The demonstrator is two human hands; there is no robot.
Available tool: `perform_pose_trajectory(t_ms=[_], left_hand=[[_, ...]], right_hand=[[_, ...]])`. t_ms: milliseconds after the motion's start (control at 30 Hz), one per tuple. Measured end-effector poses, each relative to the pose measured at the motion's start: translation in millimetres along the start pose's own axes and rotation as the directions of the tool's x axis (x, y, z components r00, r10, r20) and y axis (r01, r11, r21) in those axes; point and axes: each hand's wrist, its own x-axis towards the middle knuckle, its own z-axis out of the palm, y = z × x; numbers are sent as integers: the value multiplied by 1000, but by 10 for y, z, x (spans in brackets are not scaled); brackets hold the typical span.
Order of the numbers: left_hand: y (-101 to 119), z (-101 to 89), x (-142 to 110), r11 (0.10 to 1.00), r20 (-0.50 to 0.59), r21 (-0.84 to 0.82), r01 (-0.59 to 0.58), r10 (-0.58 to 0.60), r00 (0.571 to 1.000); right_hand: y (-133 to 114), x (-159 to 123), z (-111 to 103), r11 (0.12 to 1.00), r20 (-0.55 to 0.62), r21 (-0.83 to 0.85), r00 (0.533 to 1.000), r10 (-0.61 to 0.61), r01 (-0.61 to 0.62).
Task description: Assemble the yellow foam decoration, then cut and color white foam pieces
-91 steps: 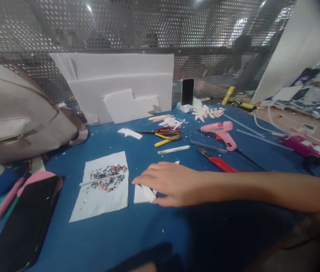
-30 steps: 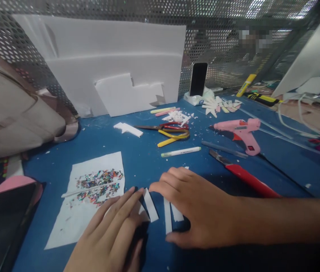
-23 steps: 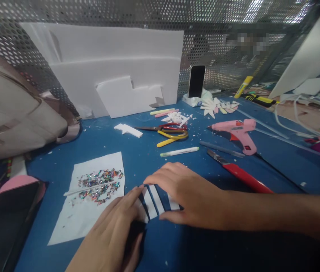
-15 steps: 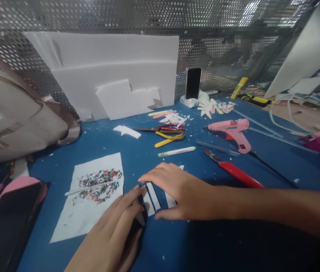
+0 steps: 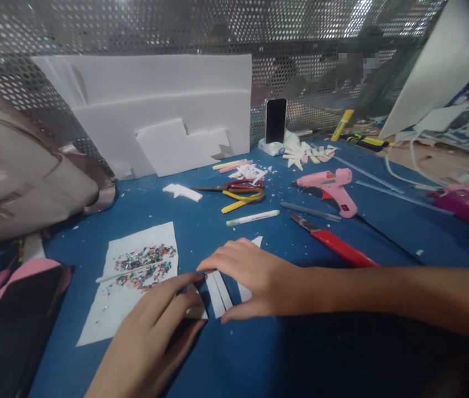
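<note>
My right hand (image 5: 255, 279) reaches in from the right, fingertips at the far ends and thumb at the near ends of two narrow white foam board strips (image 5: 219, 293) lying side by side. Left of it, my left hand (image 5: 155, 326) curls over a white foam board piece (image 5: 196, 305), gripped between fingers and thumb, its larger part hidden. A dark gap separates this piece from the strips. Partly under my right palm lies another white pointed piece (image 5: 245, 292).
A white sheet with shiny confetti (image 5: 105, 320) lies left. Beyond are scissors (image 5: 243, 202), a light-capped marker (image 5: 253, 218), a red-handled cutter (image 5: 344, 249) and a pink glue gun (image 5: 334, 188). A phone (image 5: 276, 121) stands at the back; a bag (image 5: 22, 177) is at left.
The two strips now sit closer together between my right fingers and thumb. My left hand has drawn slightly left, away from them, with its white piece. The view has shifted slightly.
</note>
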Motion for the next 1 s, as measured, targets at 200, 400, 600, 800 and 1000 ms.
perform_pose_trajectory(t_ms=[200, 400, 600, 800, 1000], left_hand=[[64, -17, 32, 987, 6, -147, 59, -59, 998], [46, -20, 18, 991, 48, -116, 67, -62, 997], [35, -22, 21, 997, 53, -37, -60, 62, 997], [53, -33, 43, 996, 18, -8, -91, 91, 996], [54, -62, 37, 995, 21, -12, -95, 95, 995]], right_hand=[[-8, -2, 2, 1000, 10, -9, 1000, -21, 21], [0, -12, -90, 997, 72, -37, 995, 69, -66], [19, -39, -201, 993, 98, -120, 995, 32, -20], [-30, -97, -299, 957, 148, -285, 984, 102, -56], [-9, -58, -313, 974, 146, -227, 988, 52, -17]])
